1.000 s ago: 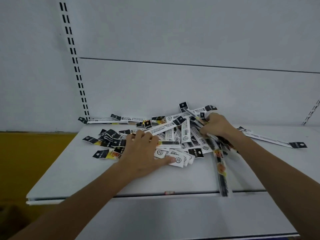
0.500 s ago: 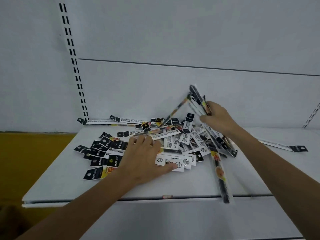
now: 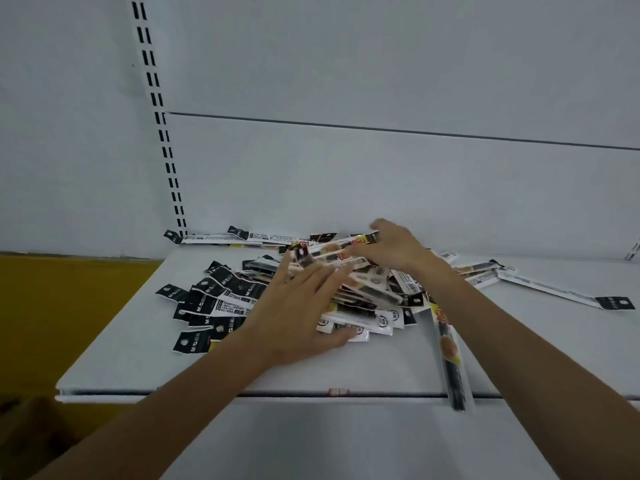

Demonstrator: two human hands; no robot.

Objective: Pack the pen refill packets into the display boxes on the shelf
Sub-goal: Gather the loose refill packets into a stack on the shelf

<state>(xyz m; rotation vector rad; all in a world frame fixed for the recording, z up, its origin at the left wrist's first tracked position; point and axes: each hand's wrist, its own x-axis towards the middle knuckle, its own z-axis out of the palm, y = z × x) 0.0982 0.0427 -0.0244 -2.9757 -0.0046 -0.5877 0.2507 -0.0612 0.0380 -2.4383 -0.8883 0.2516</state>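
Fingers [image 3: 313, 282] of left hand [image 3: 294, 317] lie spread flat on packet pile [image 3: 362, 318] on shelf [image 3: 381, 370]; right hand [image 3: 396, 252] fingers clasp a packet bundle [image 3: 330, 251].

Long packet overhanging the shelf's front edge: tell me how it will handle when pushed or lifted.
The long packet probably stays fairly stiff: its overhanging end looks straight past the shelf edge. Its glossy sleeve likely slides easily. An outward nudge could tip it off.

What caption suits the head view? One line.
Left hand rests on pen refill packets heaped on a white shelf; right hand grips several.
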